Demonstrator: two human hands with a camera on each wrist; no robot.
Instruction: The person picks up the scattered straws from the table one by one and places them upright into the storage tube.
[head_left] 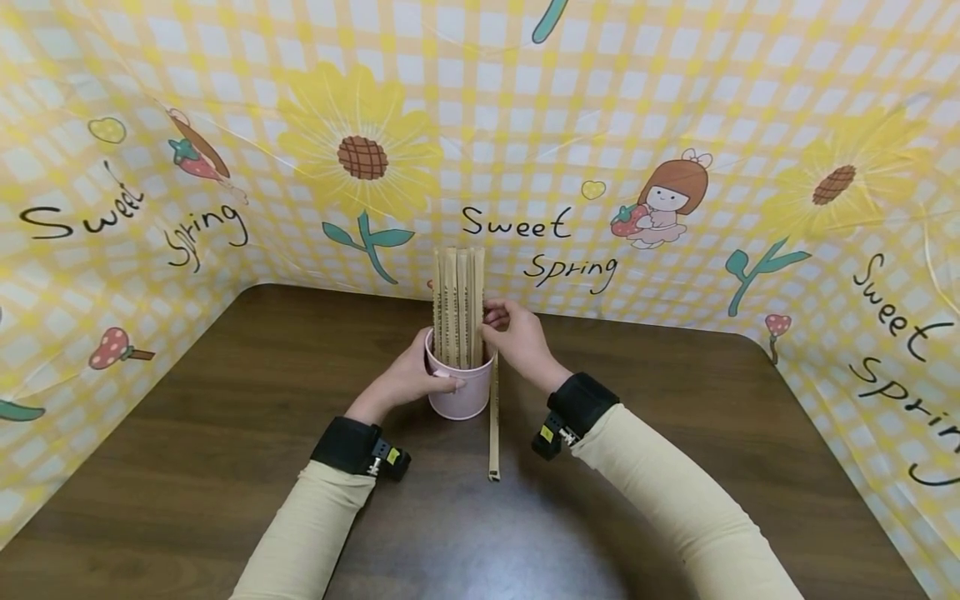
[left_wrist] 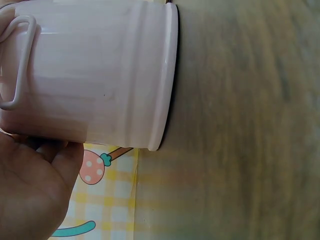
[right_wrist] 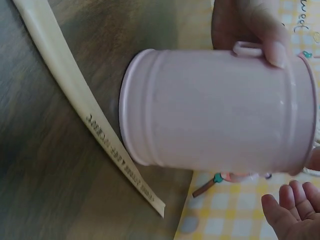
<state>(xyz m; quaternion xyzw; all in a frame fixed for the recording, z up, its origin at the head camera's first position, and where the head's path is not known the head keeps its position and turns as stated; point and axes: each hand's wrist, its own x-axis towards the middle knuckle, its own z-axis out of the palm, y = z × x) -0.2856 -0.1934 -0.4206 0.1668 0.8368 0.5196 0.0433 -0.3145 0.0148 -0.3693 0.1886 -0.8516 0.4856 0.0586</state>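
While the left hand (head_left: pixel 408 377) curls round the near-left wall of the pink metal pot (head_left: pixel 458 390), its thumb lying across the front below the rim, the right hand (head_left: pixel 517 337) is up at the pot's mouth, at about two o'clock from it, fingertips closed on the outermost of the paper-wrapped chopsticks (head_left: pixel 458 307) that stand upright inside. So both grips are clamped: the left on the pot, steadying it, the right pinching one sleeve among the bundle. The left wrist view shows the palm (left_wrist: pixel 30 192) against the pot's (left_wrist: pixel 95 75) side beside its wire handle loop (left_wrist: pixel 19 60), and the right wrist view shows the same pot (right_wrist: pixel 220 112) standing on the dark wooden surface (right_wrist: pixel 45 165). Judging by how things lie, the filling of the pot is nearly done: several wrapped pairs already stand in it, side by side and roughly vertical. One wrapped pair (head_left: pixel 493 417) is left, lying flat on the surface (head_left: pixel 225 433) just beside the pot at about four o'clock, pointing toward the person; the right wrist view shows it (right_wrist: pixel 95 125) passing close by the pot's base, though contact cannot be made out. Beyond, at twelve o'clock, rises the yellow checked backdrop (head_left: pixel 525 125) with sunflowers and lettering.
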